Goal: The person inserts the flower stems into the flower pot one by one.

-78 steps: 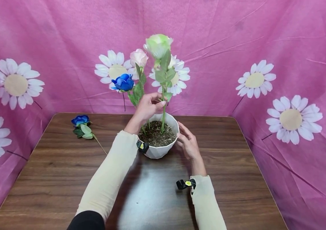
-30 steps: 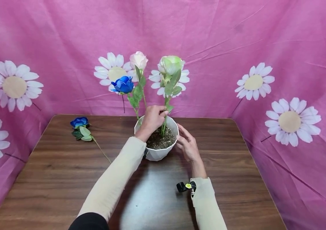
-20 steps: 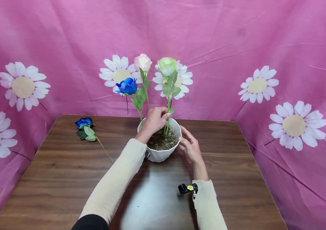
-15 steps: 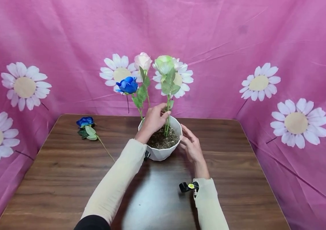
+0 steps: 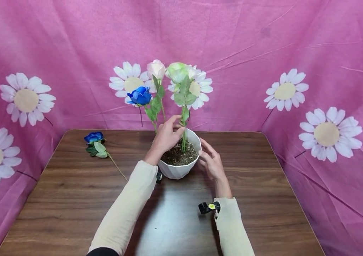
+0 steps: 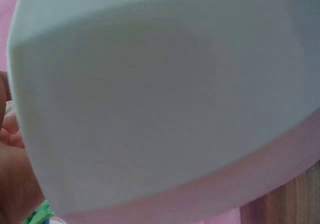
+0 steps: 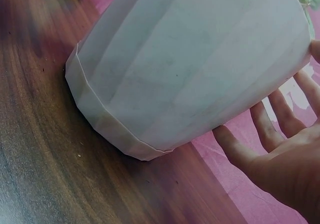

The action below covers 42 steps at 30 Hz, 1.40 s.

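Observation:
A white faceted flowerpot (image 5: 176, 172) of dark soil (image 5: 176, 156) stands on the table with artificial roses upright in it. My left hand (image 5: 165, 138) reaches over its left side, thumb and fingers spread apart right beside the stems of a green-white rose (image 5: 177, 73) and a paler rose (image 5: 192, 72) behind it. In the left wrist view the pot wall (image 6: 160, 104) hides most of that hand. My right hand (image 5: 213, 163) lies along the pot's right side; the right wrist view shows its straight fingers (image 7: 263, 126) touching the wall.
A pink rose (image 5: 156, 69) and a blue rose (image 5: 139, 96) stand at the pot's left. Another blue rose (image 5: 94, 137) lies on the wooden table (image 5: 72, 199) at the back left. A pink daisy-printed cloth (image 5: 239, 42) hangs behind and at both sides.
The green-white rose has come down into the soil and its head now leans further left. My left hand has lowered with it, then drawn slightly left. The right hand stays at the pot.

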Each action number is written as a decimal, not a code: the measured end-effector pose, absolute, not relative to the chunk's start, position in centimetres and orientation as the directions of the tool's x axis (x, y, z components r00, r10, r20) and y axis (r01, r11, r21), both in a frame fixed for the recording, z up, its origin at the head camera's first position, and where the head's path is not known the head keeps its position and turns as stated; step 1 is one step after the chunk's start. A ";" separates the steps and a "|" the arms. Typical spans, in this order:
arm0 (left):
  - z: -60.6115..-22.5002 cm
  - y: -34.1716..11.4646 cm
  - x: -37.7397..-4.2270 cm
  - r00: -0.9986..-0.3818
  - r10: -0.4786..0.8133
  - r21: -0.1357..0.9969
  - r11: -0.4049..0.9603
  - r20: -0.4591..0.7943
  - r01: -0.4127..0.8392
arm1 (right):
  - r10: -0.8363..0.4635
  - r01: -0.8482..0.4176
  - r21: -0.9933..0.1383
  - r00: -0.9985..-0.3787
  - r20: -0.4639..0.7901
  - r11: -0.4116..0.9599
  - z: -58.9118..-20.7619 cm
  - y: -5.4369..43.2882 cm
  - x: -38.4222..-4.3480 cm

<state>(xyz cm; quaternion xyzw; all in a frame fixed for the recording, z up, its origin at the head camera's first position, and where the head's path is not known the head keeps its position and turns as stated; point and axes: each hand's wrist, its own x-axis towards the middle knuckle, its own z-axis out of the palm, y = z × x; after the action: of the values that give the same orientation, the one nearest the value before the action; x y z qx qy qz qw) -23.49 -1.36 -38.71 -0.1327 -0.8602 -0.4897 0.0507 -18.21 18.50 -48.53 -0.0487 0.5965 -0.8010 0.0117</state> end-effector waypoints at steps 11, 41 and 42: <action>-38.9 -4.6 -22.4 -0.961 0.201 0.880 0.398 0.192 0.259 | -0.085 -0.042 -0.952 -0.994 0.071 -0.303 -48.7 18.6 -18.3; -46.7 -20.9 -19.0 -0.962 -0.233 0.962 -0.262 -0.145 -0.082 | -0.084 -0.027 -0.946 -0.995 0.057 -0.324 -48.7 18.2 -18.5; -47.1 -21.0 -18.8 -0.958 -0.241 0.963 -0.254 -0.157 -0.093 | -0.085 -0.024 -0.947 -0.995 0.054 -0.320 -48.7 18.2 -18.5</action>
<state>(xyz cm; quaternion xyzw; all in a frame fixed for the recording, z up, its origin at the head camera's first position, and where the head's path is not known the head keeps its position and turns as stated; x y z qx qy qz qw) -18.83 -20.97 -47.06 0.1373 -0.6090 -0.7798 0.0473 -18.46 18.24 -48.71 -0.0469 0.5829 -0.8110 0.0190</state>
